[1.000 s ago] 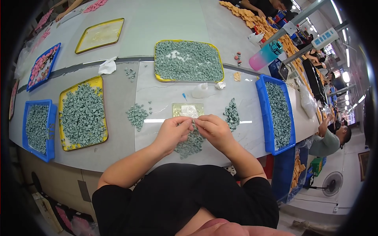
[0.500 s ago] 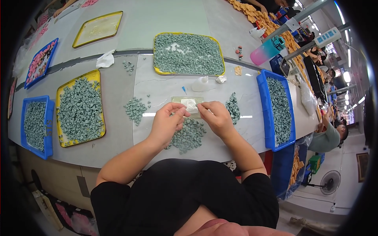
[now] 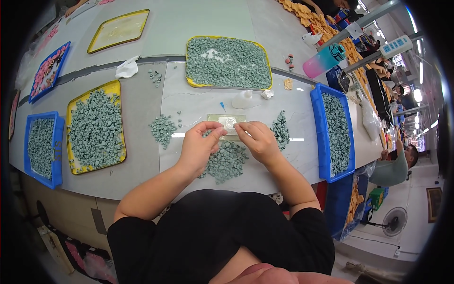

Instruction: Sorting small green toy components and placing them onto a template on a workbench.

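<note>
My left hand [image 3: 199, 144] is closed in a pinch at the left of a small clear round dish [image 3: 230, 124]. From the right, my right hand [image 3: 259, 141] pinches at the dish's edge; what sits between either hand's fingertips is too small to make out. Under the dish lies a pale rectangular block [image 3: 213, 118]. A heap of small grey-green pieces [image 3: 226, 163] spreads on the table just below my hands. Smaller piles of such pieces lie to the left [image 3: 162, 130] and to the right [image 3: 281, 130].
Beyond the block stand a white squeeze bottle [image 3: 242, 99] and a blue conical tip [image 3: 222, 106]. Yellow-rimmed trays of green pieces sit at the back [image 3: 229, 86] and left [image 3: 74, 137]. Blue bins flank the table, left [image 3: 57, 151] and right [image 3: 322, 137]. A bottle [image 3: 324, 61] stands back right.
My right hand has shifted slightly left, its fingertips closer to the dish. My left hand stays nearly in place. At the far right, a person in a green shirt has moved an arm.
</note>
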The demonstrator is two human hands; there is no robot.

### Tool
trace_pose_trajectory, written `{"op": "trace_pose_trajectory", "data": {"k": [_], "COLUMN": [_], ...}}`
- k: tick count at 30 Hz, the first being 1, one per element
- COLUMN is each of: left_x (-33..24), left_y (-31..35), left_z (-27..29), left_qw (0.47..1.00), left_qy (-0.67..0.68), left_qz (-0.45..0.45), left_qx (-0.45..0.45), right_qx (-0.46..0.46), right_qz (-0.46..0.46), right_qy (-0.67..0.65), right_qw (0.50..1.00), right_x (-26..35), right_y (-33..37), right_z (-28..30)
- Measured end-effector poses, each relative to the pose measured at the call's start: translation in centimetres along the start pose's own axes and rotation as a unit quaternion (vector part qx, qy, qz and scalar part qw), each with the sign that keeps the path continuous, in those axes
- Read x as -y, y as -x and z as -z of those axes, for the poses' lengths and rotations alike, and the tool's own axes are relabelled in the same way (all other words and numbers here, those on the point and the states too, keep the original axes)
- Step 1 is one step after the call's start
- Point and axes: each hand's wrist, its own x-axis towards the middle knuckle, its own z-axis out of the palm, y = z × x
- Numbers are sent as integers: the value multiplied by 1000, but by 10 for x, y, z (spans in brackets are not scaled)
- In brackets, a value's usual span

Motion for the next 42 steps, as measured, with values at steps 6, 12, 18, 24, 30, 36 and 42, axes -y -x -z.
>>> {"op": "trace_pose_trajectory", "data": {"k": [6,12,18,24,30,36,42], "left_x": [0,-3,-2,2,2,9,18], "left_y": [6,12,12,10,12,20,21], "left_z": [1,-4,-6,-5,-8,-11,-5], "left_qw": [998,992,991,991,991,996,975], "left_qy": [34,67,68,65,64,30,-183], "left_qz": [19,71,81,75,82,25,-118], "left_qx": [39,81,86,95,87,74,39], "right_qx": [-91,-111,-164,-160,-138,-169,-190], "right_qz": [-181,-250,-122,-28,8,15,15], "right_qy": [-164,-241,-181,-139,-117,-129,-154], "right_qw": [965,931,962,977,983,977,970], "right_x": [13,27,31,29,29,37,40], "right_y": [-4,-9,-12,-15,-11,-8,-5], "right_z": [-5,1,0,3,0,-6,-6]}}
